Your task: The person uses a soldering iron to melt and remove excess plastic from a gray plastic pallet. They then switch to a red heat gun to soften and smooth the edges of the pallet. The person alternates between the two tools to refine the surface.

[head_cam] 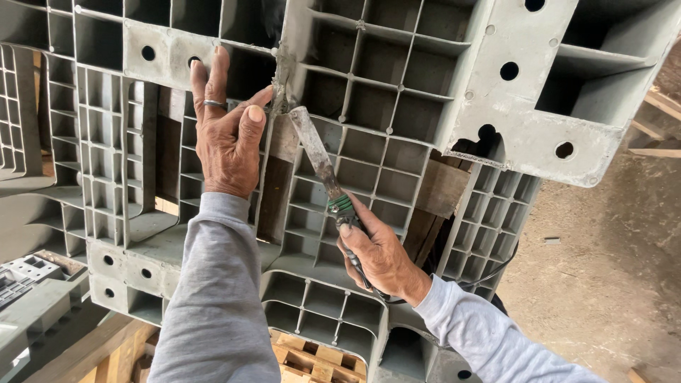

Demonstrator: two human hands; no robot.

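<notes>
Here, entries placed by the cracked rib [282, 89] of the grey plastic pallet [397, 106], ribbed underside facing the camera.

- Left hand [227, 142]: open, fingers apart, pressed flat on the grid just left of the cracked rib, thumb tip touching it. Ring [215, 104] on one finger.
- Right hand [379, 255]: below and right of the cracked rib, closed tight round the handle of the flat-bladed tool [316, 152].
- Flat-bladed tool: worn metal blade slanting up-left, tip resting just below the cracked rib, at the rough, smeared part of the seam. Green wrap [340, 206] at the neck; dark cord [489, 273] trailing right and down from the handle.
- Wooden boards [312, 358]: well below the cracked rib, under the pallet's lower edge.
- Dirt floor [603, 269]: far right of it.

Handling notes, as judgement only:
- Lay the blade's flat face along the seam, not on its edge, and draw it slowly for even contact.
- Press with the left hand close beside the cracked rib, so both sides sit level.
- Hold the thumb clear of the blade tip; likely hot, given the cord.
- Route the cord away from the blade's path.
- Use light, steady pressure, since thin ribs may well buckle under force.
</notes>
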